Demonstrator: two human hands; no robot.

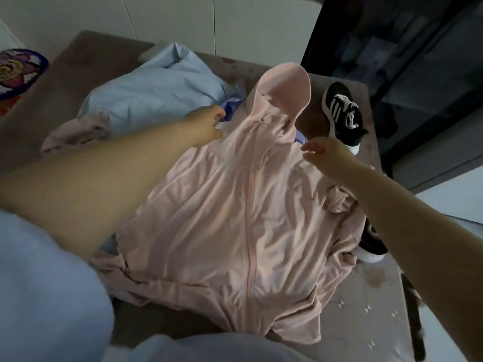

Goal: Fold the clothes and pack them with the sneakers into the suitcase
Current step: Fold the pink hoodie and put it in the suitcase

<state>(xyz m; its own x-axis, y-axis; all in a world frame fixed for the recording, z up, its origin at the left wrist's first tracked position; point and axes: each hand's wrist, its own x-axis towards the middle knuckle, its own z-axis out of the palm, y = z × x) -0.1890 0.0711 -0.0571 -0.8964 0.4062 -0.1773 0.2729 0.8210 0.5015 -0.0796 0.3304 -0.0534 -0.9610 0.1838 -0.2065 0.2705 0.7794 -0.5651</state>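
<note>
Pink hoodie (248, 205) over half-hidden black sneaker (371, 244)

A hooded jacket (248, 205) lies spread on the bed (366, 309), its hood (285, 84) at the far end. A crumpled shirt (156, 92) lies behind it, to the left. The far sneaker (342, 113) sits right of the hood, the near sneaker (371, 244) at the jacket's right edge.

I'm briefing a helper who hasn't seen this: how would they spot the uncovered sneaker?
A pink hooded jacket lies spread across the brown bed. Right of its hood sits the sneaker, black with white stripes; the other sneaker is mostly hidden under the jacket's edge.
</note>
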